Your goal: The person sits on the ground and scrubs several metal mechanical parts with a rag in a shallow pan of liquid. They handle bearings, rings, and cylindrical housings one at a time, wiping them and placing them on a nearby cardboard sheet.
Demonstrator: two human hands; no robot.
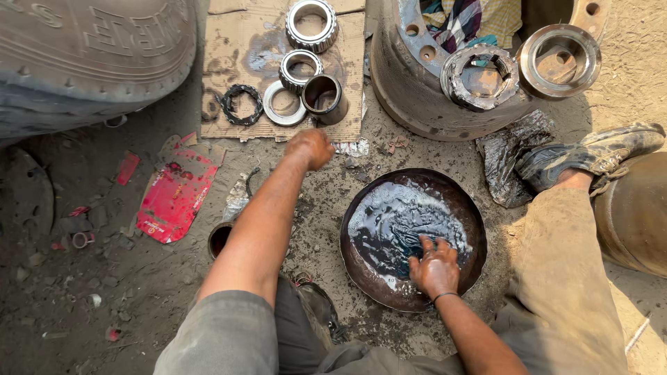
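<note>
Oily dirt ground [139, 292] lay under everything, scattered with small scraps. Against it sat one cardboard sheet [240, 42], stained, carrying five metal parts: two toothed bearings [312, 25], one above the other, one flat bright ring [283, 104], one dark ragged ring [241, 104] and one short sleeve [324, 98] lying beside the bright ring.

One left hand [310, 148] reached out to the near edge of the cardboard, just below the sleeve. Its fingers were curled under, and I could not tell whether they held anything. One right hand [435, 267] rested in one round rusty pan [361, 260], fingers spread and dipped in the black, shiny liquid that filled it. A dark band circled that wrist.

One big tyre [90, 55] filled the upper left corner. One brake drum [406, 90] stood at the upper right with a checked rag [458, 21] stuffed inside; two more metal rings sat on or against it, one rough and grimy [479, 76], one smooth and flanged [560, 61]. One crumpled black sheet [511, 156] lay below the drum, touching one muddy shoe [590, 154]. One torn red wrapper [174, 198] lay left of the forearm, and one small dark cup [219, 238] sat partly hidden beside the arm.
</note>
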